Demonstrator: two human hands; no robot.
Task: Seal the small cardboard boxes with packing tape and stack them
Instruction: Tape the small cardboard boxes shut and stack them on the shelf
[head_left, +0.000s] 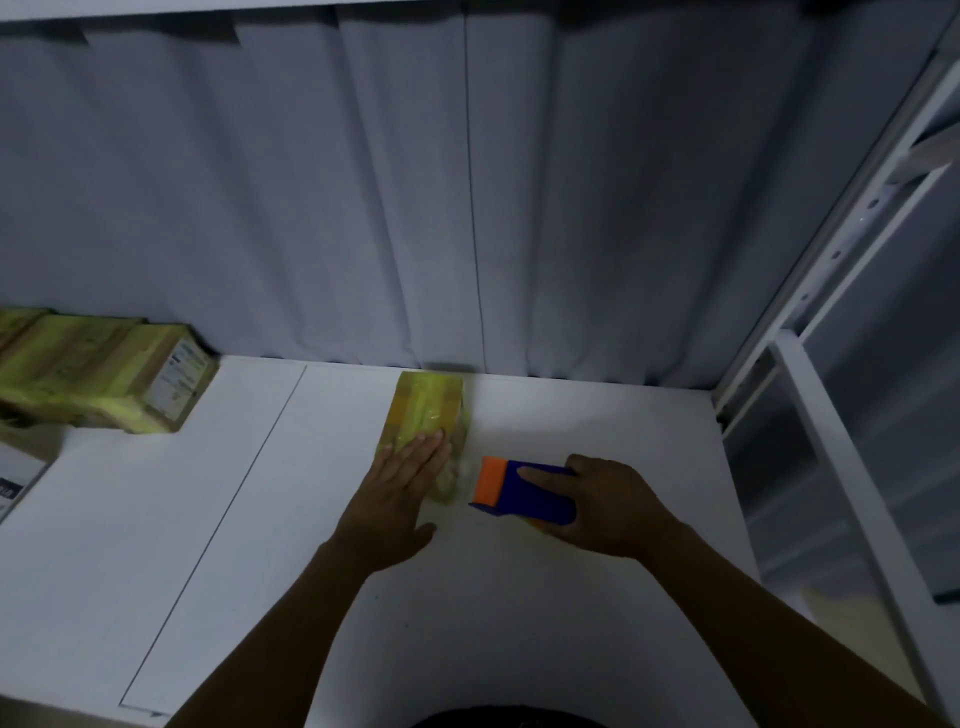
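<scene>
A small cardboard box (427, 410) wrapped in yellowish tape lies on the white table (260, 519), near the back curtain. My left hand (400, 499) rests flat on the box's near end, fingers stretched out. My right hand (608, 506) grips a blue tape dispenser (535, 493) with an orange front, just to the right of the box. A short stretch of clear tape seems to run from the dispenser to the box's near end.
Taped boxes (98, 371) sit stacked at the back left of the table. A white box (15, 478) shows at the left edge. A grey curtain (467, 208) hangs behind, and a white metal frame (831, 415) stands on the right.
</scene>
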